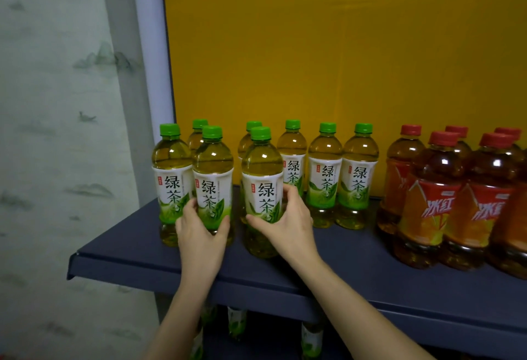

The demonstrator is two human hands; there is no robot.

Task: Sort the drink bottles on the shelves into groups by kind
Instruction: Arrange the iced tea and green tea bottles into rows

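Dark blue metal shelf (142, 254) with a yellow back board (313, 45) is holding all the drinks. Near its left front, the left hand (199, 228) is wrapping around a clear plastic green-tea bottle with a green cap (212, 162). The right hand (288, 222) is gripping a second green-capped tea bottle (262, 165) just beside it. Six other green tea bottles (325, 171) are standing around and behind them. Some brown tea bottles with red caps (433, 188) are standing together on the right. Pale painted wallpaper (57, 131) is showing on the left.
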